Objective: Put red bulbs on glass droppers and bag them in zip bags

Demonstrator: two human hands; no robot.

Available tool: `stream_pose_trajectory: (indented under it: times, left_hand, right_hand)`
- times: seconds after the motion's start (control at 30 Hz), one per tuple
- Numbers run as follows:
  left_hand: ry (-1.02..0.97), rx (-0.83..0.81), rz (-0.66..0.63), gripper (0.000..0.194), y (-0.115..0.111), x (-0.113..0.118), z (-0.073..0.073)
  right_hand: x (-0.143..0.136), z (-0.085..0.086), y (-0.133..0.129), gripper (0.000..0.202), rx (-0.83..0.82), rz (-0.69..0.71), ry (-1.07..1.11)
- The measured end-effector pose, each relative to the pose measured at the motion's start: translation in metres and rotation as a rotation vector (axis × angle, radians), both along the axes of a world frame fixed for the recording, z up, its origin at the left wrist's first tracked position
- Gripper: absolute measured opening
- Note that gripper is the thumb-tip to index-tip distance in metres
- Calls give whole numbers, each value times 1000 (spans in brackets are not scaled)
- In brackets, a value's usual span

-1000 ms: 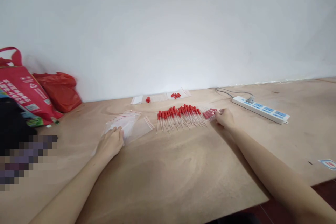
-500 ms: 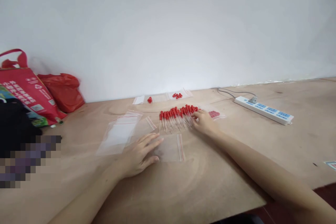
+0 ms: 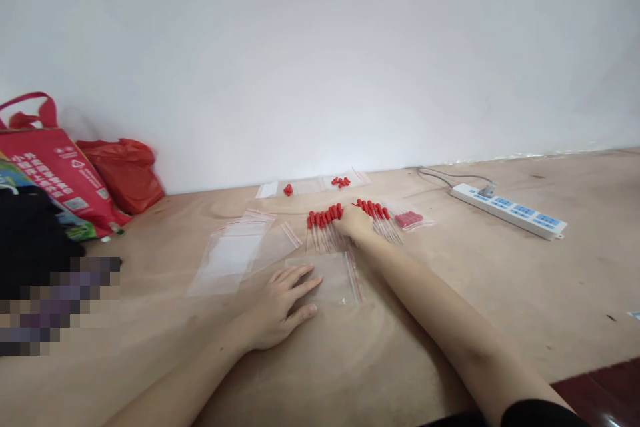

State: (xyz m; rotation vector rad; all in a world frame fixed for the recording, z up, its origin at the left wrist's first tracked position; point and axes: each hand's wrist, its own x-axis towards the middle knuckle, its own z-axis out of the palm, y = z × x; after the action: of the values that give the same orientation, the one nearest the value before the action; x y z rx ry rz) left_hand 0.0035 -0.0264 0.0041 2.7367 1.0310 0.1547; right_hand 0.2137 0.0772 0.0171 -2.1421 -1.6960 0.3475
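Observation:
A row of glass droppers with red rubber bulbs (image 3: 324, 217) lies mid-table, tips pointing toward me. My right hand (image 3: 355, 221) reaches into the middle of that row, its back toward me. Its fingers curl down among the droppers, and whether they grip any is hidden. My left hand (image 3: 290, 297) rests with fingers spread on the left part of a clear zip bag (image 3: 333, 280) with a red-lined seal. Farther left are more clear zip bags (image 3: 230, 253), overlapping. At the row's right end a zip bag holding red bulbs (image 3: 409, 219) lies flat.
Small groups of red bulbs (image 3: 341, 182) lie on clear bags along the wall. A white power strip (image 3: 510, 210) with a plugged-in grey cord is at the right. A red shopping bag (image 3: 60, 173), a red plastic bag (image 3: 125, 173) and black cloth (image 3: 35, 240) are at the left.
My right hand has moved left from the row's right end to its middle, uncovering the droppers there. My left hand stays spread on the bag, and the view has shifted slightly.

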Motion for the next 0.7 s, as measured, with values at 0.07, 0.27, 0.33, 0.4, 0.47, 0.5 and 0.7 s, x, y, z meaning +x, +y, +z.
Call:
stream_pose_trajectory:
  times: [0.07,0.27,0.33,0.4,0.47,0.5,0.7]
  left_hand:
    - [0,2,4,45,-1,1,0]
    - [12,-1,18,40,-3,2,5]
    - [1,-1,7,39,-4,2,5]
    - [-15,3,-7,39,-4,4,4]
    - [-40,11,-16,40,-4,6,2]
    - [-54,15,-16,41,-4,8,1]
    - [-89,-12,9,41,-5,12,2]
  right_hand:
    - [1,1,-1,23,5,4,18]
    - [23,3,-16,21,161,107,131]
    - [37,-5,-27,18,301,194,305]
    - [51,-17,-41,19,414,264,625]
    - [62,-28,-56,27,438,257,873]
    - [65,-32,-63,37,443,246,960]
    - [64,-34,-89,74,439,211,1152]
